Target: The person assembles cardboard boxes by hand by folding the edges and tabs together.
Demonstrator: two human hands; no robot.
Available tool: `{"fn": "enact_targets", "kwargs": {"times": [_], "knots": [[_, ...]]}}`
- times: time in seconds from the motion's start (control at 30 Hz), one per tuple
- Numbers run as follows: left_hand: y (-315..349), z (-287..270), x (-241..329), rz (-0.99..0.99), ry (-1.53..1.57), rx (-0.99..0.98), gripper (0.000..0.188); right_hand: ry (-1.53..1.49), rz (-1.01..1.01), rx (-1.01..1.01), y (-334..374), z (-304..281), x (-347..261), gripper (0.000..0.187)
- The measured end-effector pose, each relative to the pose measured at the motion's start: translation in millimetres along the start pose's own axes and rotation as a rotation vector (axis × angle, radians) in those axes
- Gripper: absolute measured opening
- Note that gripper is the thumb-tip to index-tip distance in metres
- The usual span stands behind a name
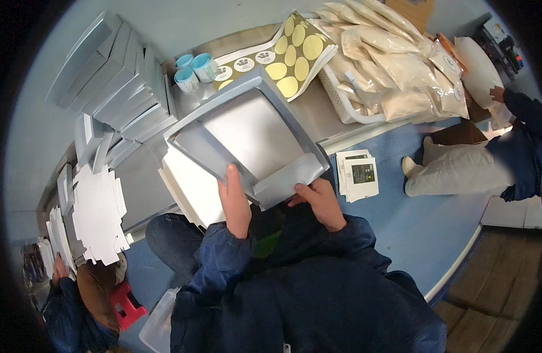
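A grey cardboard box with a white inside is held tilted in front of me. At its lower left, my left hand grips the near wall, with the thumb inside. My right hand pinches the near right corner by a folded grey flap. The fingers of both hands are partly hidden behind the cardboard. Under the box, a stack of flat white cardboard blanks sticks out on the left. Whether the box touches that stack, I cannot tell.
Grey boxes are stacked at the left. Behind stand blue-and-white label rolls, round-sticker sheets and a white basket of powder bags. Printed cards lie right. Co-workers sit left and stand right.
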State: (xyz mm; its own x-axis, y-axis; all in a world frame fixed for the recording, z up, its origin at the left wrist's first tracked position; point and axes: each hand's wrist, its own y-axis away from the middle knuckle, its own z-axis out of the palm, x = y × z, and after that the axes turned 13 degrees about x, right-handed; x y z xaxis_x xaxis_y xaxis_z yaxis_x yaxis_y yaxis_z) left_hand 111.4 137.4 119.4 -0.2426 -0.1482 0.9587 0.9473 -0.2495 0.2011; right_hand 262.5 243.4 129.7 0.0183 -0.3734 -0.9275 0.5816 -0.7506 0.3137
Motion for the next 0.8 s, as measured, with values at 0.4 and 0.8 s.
{"fn": "enact_targets", "kwargs": {"times": [0.4, 0.8], "knots": [[21, 13, 21, 0.253, -0.246, -0.115, 0.048, 0.956, -0.852, -0.188, -9, 14, -62, 0.028], [1, -1, -1, 0.203, -0.444, -0.098, 0.046, 1.04, -0.431, -0.774, -44, 16, -33, 0.028]]}}
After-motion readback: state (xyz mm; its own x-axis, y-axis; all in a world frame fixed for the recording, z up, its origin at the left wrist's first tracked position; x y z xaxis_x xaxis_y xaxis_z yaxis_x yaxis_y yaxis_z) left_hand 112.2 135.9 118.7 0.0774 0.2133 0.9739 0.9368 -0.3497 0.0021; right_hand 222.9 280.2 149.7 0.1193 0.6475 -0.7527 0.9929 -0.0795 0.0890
